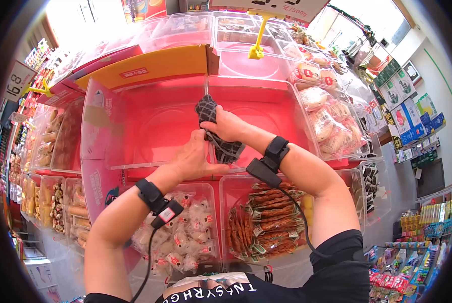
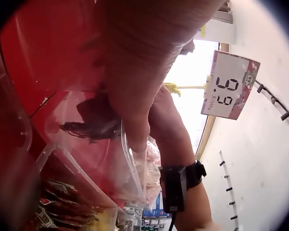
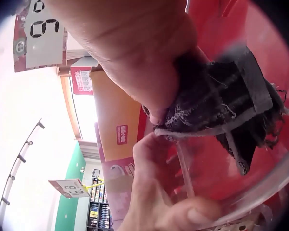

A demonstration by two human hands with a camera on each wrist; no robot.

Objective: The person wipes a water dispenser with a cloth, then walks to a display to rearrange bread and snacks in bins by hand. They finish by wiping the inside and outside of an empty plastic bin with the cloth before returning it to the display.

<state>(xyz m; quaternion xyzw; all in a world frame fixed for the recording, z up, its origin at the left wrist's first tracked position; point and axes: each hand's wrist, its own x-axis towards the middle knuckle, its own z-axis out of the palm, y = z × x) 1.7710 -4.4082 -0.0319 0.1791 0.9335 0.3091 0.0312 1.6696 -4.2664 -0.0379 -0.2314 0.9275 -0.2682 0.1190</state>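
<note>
A dark checked cloth with pale lines and frayed edges is bunched in my right hand, which grips it at the wall between two clear plastic bins. In the right wrist view the cloth drapes down over the red-floored bin. My left hand is beside it, its thumb spread out toward the front rim and its fingertips right at the cloth's edge. Both bins, the left bin and the right bin, have red bottoms showing through.
In front stand bins of white wrapped snacks and reddish-brown packaged sticks. Bagged snacks fill a bin at right. A yellow cardboard panel rises behind the left bin. Price signs on yellow clips overhang the display.
</note>
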